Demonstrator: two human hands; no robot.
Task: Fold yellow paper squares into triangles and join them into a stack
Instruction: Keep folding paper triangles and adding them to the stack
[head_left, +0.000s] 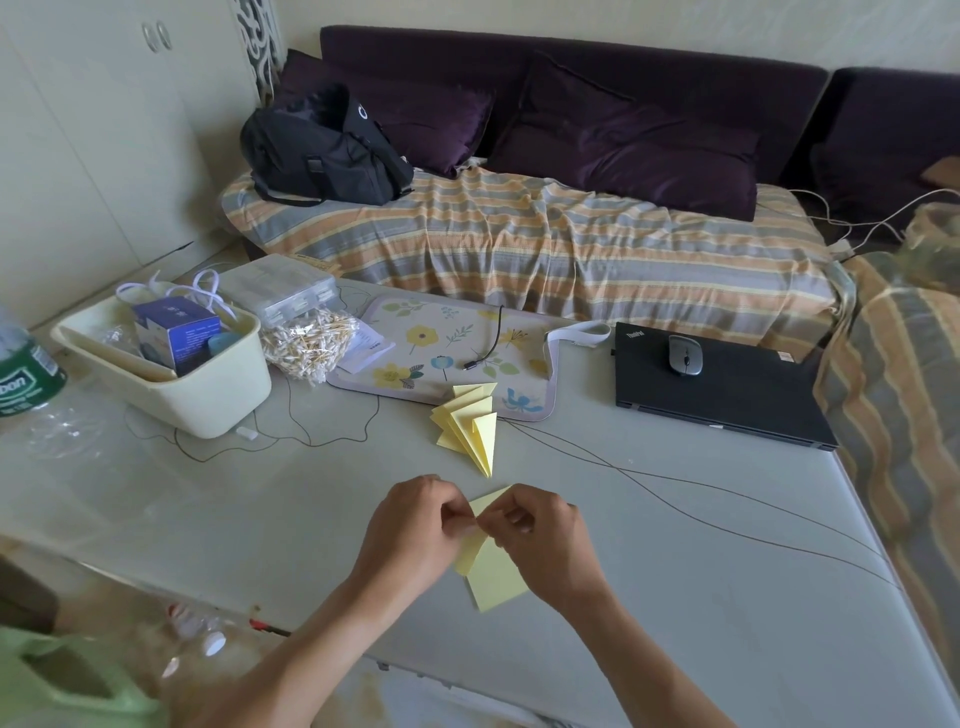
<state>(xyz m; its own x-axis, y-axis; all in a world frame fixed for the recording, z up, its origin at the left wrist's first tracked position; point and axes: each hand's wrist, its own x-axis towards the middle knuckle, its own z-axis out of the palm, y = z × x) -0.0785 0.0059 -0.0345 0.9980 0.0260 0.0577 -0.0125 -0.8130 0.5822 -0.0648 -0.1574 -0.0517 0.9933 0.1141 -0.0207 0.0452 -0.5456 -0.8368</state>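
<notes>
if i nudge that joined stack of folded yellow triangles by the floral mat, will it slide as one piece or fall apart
The stack of folded triangles looks thin and light, so it would probably skid easily on the smooth table. Its flaps fan out loosely, so a push may well splay or separate them. Being paper, it would likely bend rather than stay stiff if lifted by one tip.

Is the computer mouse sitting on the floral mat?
No, the mouse rests on top of the closed black laptop, to the right of the floral mat.

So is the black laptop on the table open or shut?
Shut: the laptop lies flat with its lid down, and a grey mouse rests on it.
</notes>
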